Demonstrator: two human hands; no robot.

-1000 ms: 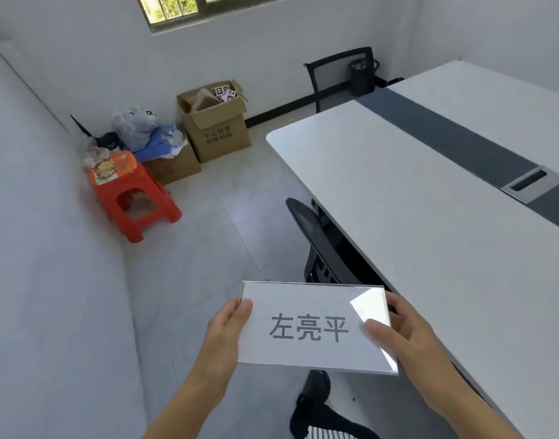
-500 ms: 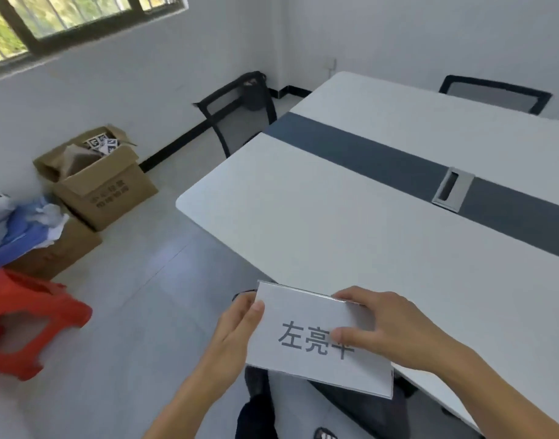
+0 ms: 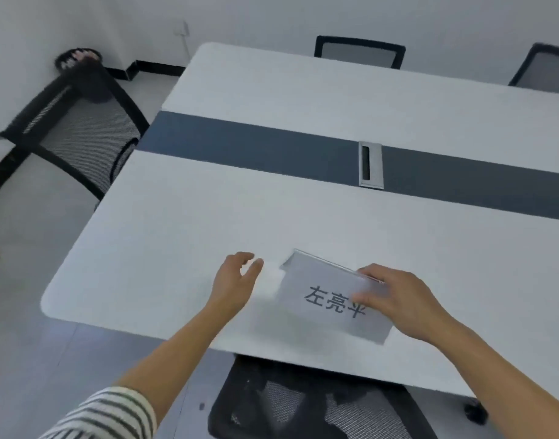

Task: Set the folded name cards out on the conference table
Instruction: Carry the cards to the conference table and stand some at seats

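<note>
A white folded name card [image 3: 322, 289] with dark printed characters is over the near part of the white conference table [image 3: 208, 217], close to its front edge. My right hand [image 3: 395, 296] grips the card's right end, fingers over the top fold and thumb on the printed face. My left hand [image 3: 237, 277] hovers just left of the card, fingers apart, touching nothing. Whether the card rests on the tabletop or sits slightly above it cannot be told.
A dark grey strip [image 3: 271, 147] with a silver cable port [image 3: 370, 164] runs along the table's middle. Black mesh chairs stand at the table's left end [image 3: 78, 134], the far side [image 3: 360, 52], the far right [image 3: 547, 71] and right below me [image 3: 303, 403].
I turned from the floor side toward the table. The card moved from in front of my body to over the tabletop. My left hand let go of it.
</note>
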